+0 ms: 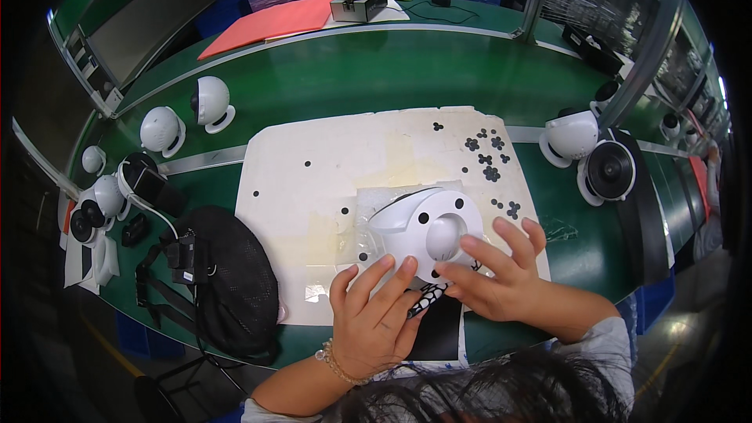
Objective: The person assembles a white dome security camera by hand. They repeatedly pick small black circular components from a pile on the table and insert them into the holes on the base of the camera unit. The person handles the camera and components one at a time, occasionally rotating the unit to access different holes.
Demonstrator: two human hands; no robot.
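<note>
A white round-bodied camera point(399, 215) lies tipped over, its ring-shaped base point(468, 218) turned up towards me. Black round pads point(423, 218) sit on the base. My left hand point(368, 317) is at the base's lower left, its index fingertip at the rim. Between its thumb and fingers is a black-and-white patterned strip point(429, 299), partly hidden. My right hand point(501, 278) is over the base's right side with fingers apart. Its thumb tip touches a black pad near the lower rim.
Beneath the camera are a foam sheet point(368, 196) and a pale board point(313, 219). Loose black pads point(491, 173) are scattered at the board's right. White cameras point(163, 131) stand left, others point(570, 137) right. A black mesh bag point(231, 282) lies left; a metal box point(359, 0) stands behind.
</note>
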